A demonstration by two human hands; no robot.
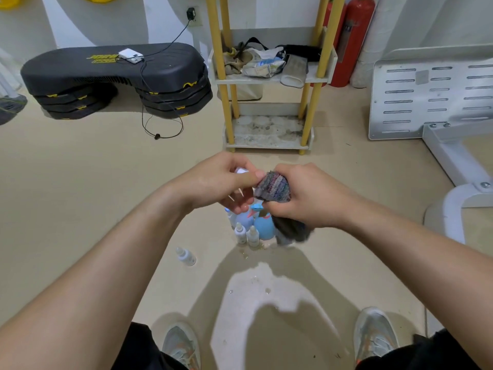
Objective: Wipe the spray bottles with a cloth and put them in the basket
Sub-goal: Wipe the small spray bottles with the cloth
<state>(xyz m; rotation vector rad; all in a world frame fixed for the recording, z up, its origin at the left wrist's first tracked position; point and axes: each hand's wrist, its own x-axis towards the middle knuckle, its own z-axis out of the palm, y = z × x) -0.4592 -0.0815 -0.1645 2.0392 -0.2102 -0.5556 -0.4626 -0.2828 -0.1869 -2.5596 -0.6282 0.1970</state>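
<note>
- Your left hand (221, 182) is curled round a small white bottle (241, 171). Only its pale end and a sliver between your fingers show, so I cannot tell which way it points.
- Your right hand (312, 198) is clamped on the cloth (274, 186), a striped grey rag bunched over the end of the bottle that faces it. The loose tail of the rag hangs below that hand.
- The two hands meet at the cloth, and your left thumb touches it.
- By my reading you are in the wiping step, partway through one bottle, which you hold in the air above the others.
- Below your hands on the floor (80, 209) stands the waiting cluster. There are two blue bottles (264, 228), with two small white bottles (240, 233) just in front of them, all close together.
- A lone small bottle (186, 256) lies on its side, well apart from the cluster on your left.
- Drops and a wet sheen show on the floor between the cluster and your shoes (181, 343).
- The basket is not in view. Beyond the bottles stands a yellow-posted shelf unit (269, 78).
- The next move, as I judge it, is to turn the bottle in your left hand so the cloth passes over its whole body. Find the basket before you let go.
- Several bottles seem to be waiting, so the task looks far from done.
- Mind the tight cluster, because reaching in could tip a neighbouring bottle.
</note>
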